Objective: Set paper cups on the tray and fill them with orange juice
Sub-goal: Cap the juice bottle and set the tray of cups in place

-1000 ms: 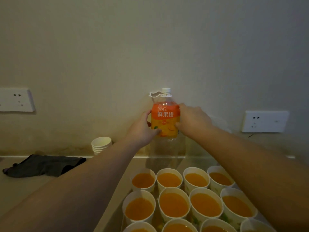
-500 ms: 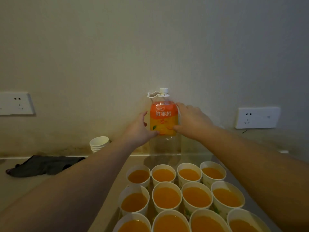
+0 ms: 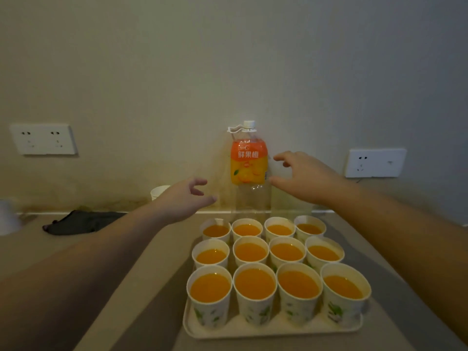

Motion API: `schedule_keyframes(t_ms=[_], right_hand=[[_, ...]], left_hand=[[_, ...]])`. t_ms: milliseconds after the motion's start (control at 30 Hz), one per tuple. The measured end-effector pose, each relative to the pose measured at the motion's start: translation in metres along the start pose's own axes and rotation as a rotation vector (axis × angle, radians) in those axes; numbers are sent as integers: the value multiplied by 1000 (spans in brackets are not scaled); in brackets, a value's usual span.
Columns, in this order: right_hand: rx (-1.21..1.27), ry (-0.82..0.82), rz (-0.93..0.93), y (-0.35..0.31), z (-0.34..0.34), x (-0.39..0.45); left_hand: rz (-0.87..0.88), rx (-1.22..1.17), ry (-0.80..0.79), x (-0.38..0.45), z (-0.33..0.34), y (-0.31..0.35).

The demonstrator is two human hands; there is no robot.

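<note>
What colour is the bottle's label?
Orange label with white characters, yellow-orange lower down; seen in the head view.

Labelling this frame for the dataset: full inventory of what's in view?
paper cups: 12, white with leaf print, full of orange juice, three rows of four on the tray
tray: 1, cream, on the counter, near centre
bottle: 1, clear with orange label, white cap, upright by the wall behind the tray
spare cups: a white stack, count unclear, behind the left hand
cloth: 1, dark, on the counter, left
wall sockets: 2, white, left and right
left hand: open, beside the bottle, apart
right hand: open, right of the bottle
</note>
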State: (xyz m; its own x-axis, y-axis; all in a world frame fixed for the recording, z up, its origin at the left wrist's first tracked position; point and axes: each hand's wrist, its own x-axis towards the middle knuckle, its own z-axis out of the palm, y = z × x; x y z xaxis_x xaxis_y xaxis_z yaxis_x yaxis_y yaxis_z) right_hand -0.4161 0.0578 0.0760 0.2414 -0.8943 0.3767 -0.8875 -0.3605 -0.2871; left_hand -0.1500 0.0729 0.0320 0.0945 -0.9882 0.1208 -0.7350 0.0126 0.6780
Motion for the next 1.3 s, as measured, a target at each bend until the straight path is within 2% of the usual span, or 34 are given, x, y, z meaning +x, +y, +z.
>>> schedule_keyframes(t_ms=[133,367,700,867,1067,1300], right_hand=[[161,-87,139,7,-9,-30],[446,-235,540,48,-7,-78],[702,-351,966,106,24,-102],[908,-407,1034,103,37,-101],[853,-454,969,102,48,-94],[630,-552,930,117,63,-86]], left_hand=[[-177,-82,-89,-33,2,-24],[-558,-337,-219,-70,20,-58],[-663,-590,-198,-78,40,-54],[-688,-662,-223,-72,41,-50],[-785,-700,-216,-61,42,-63],[-697,-340,-275,-60,46,-58]])
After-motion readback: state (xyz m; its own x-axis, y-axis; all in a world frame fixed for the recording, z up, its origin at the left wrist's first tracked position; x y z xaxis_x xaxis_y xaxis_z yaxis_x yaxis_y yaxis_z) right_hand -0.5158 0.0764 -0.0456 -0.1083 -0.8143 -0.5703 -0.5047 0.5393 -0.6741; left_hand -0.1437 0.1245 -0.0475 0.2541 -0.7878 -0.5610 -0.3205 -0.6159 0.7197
